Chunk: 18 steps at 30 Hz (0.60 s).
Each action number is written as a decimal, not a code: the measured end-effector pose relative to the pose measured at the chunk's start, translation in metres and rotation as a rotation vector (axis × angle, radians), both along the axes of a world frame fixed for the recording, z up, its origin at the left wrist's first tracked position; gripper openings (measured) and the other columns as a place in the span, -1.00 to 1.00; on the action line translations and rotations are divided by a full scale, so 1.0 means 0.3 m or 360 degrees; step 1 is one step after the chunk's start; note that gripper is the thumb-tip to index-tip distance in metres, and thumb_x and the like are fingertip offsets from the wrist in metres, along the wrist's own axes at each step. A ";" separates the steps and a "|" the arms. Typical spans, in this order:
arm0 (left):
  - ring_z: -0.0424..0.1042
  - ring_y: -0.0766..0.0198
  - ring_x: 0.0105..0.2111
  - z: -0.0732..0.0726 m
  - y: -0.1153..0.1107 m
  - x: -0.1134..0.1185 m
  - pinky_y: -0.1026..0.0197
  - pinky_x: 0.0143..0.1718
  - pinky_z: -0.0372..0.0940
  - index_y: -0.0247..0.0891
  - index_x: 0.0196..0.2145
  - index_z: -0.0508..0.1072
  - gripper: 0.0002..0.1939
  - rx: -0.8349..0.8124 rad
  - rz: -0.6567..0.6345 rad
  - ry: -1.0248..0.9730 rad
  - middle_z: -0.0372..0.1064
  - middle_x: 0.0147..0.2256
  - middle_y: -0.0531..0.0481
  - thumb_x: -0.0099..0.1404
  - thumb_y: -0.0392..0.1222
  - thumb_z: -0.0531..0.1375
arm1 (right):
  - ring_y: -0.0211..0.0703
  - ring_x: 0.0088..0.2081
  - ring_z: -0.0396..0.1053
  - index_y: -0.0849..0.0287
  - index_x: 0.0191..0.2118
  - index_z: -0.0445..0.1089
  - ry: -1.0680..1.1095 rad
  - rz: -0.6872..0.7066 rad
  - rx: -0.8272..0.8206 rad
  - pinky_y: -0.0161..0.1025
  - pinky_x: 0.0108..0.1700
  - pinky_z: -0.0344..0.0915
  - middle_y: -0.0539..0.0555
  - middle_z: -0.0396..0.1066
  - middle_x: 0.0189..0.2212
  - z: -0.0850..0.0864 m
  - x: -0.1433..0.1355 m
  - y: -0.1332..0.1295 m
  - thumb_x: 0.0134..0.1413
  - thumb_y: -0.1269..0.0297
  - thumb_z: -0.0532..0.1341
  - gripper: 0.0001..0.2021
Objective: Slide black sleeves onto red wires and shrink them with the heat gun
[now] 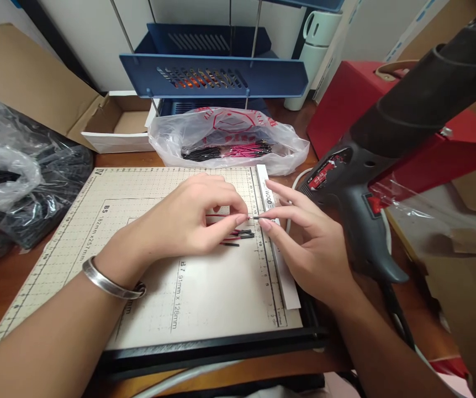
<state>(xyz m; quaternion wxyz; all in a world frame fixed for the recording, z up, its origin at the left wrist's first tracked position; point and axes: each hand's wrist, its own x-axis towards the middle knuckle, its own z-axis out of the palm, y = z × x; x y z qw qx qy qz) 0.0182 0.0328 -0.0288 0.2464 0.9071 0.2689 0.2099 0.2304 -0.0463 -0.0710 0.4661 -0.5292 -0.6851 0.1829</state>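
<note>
Above the paper cutter board [213,298], my left hand [196,215] pinches a thin red wire [221,215] near its end. Facing it, my right hand [308,237] pinches a small black tube [257,218] between thumb and forefinger, in line with the wire's tip. Whether the tube sits around the wire or only meets its end is too small to tell. Just below my left fingers lie several short wires with black ends [244,235], partly hidden by that hand. A silver bracelet [111,282] circles my left wrist.
At the back, a plastic bag [163,135] holds bundles of black and red wires [250,149]. A dark heat gun [354,193] stands on the right before a red box [337,94]. Left are an open carton [116,143] and dark plastic bags [56,182]. A blue rack [217,77] stands behind.
</note>
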 end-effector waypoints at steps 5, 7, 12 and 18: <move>0.44 0.28 -0.35 0.001 0.007 -0.010 0.21 -0.22 0.23 -0.23 -0.33 0.61 -0.78 -0.0026 0.0031 0.0004 0.57 -0.36 0.01 0.42 -0.21 0.18 | 0.02 0.29 0.47 0.07 -0.23 0.61 0.0018 0.0009 -0.0012 0.07 0.34 0.41 0.18 0.51 0.25 -0.006 0.004 0.005 0.29 0.32 0.32 -0.92; 0.43 0.29 -0.37 -0.001 0.010 -0.009 0.21 -0.24 0.22 -0.23 -0.32 0.62 -0.77 -0.0041 0.0003 0.0009 0.56 -0.38 0.01 0.42 -0.21 0.17 | 0.01 0.29 0.47 0.07 -0.22 0.61 0.0015 0.0001 -0.0014 0.06 0.35 0.40 0.18 0.51 0.25 -0.009 0.006 0.006 0.29 0.31 0.33 -0.92; 0.43 0.31 -0.39 -0.007 0.008 0.002 0.20 -0.23 0.22 -0.24 -0.32 0.62 -0.78 -0.0043 -0.0062 -0.0027 0.56 -0.40 0.04 0.43 -0.24 0.18 | 0.03 0.27 0.49 0.06 -0.23 0.61 0.0008 -0.0029 -0.0057 0.05 0.31 0.43 0.18 0.52 0.25 -0.002 0.007 0.003 0.28 0.31 0.33 -0.93; 0.40 0.31 -0.40 -0.006 0.000 0.005 0.20 -0.26 0.21 -0.24 -0.34 0.60 -0.78 -0.0057 -0.0049 -0.0033 0.53 -0.42 0.03 0.44 -0.25 0.18 | 0.07 0.28 0.49 0.04 -0.27 0.61 -0.0002 0.0008 -0.0109 0.06 0.25 0.47 0.18 0.52 0.25 0.009 0.003 0.000 0.28 0.27 0.32 -0.90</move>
